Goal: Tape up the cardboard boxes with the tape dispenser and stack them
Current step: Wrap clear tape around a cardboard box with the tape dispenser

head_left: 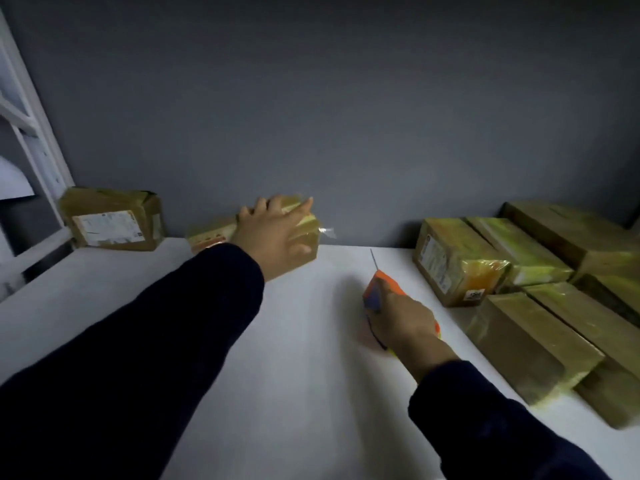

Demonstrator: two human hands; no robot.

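A small taped cardboard box (304, 252) stands at the far middle of the white table (173, 341), a loose end of clear tape sticking out at its right. My left hand (273, 233) lies over its top and near side, fingers spread. My right hand (405, 320) grips the orange and blue tape dispenser (379, 289), which rests on the table right of centre, its blade end pointing away. Another taped box (114, 225) with a white label sits at the far left.
Several taped boxes (460, 261) are packed together along the right side of the table, some stacked. A grey wall rises behind the table. A white window frame (34, 140) stands at the far left.
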